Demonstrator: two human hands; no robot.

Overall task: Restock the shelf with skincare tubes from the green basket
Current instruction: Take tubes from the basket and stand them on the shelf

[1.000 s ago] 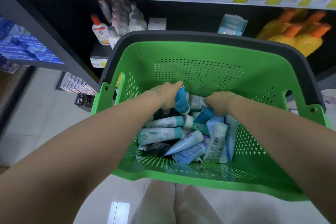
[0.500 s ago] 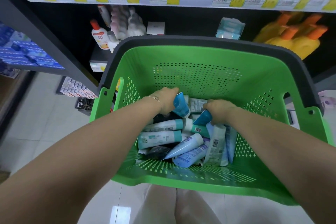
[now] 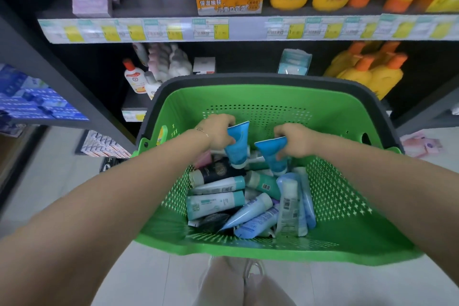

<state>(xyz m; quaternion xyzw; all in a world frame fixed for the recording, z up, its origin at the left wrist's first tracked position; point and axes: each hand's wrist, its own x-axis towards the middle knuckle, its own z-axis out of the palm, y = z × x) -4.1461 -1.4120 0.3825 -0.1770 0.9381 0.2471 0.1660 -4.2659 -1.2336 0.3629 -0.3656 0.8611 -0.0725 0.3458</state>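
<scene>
While over the green basket [image 3: 347, 112], both hands [image 3: 218, 131] [image 3: 295, 140] each grip a blue tube [image 3: 237, 144] [image 3: 272, 154]

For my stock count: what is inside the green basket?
A pile of skincare tubes; the left hand grips one blue tube, the right hand another blue tube. Tubes under the pile are hidden.

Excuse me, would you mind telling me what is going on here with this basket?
A person is restocking skincare from a green basket in front of a store shelf. The left hand grips one blue tube and the right hand grips a second blue tube, both held cap down over the heap of tubes in the basket. Neither tube has reached the shelf yet.
</scene>
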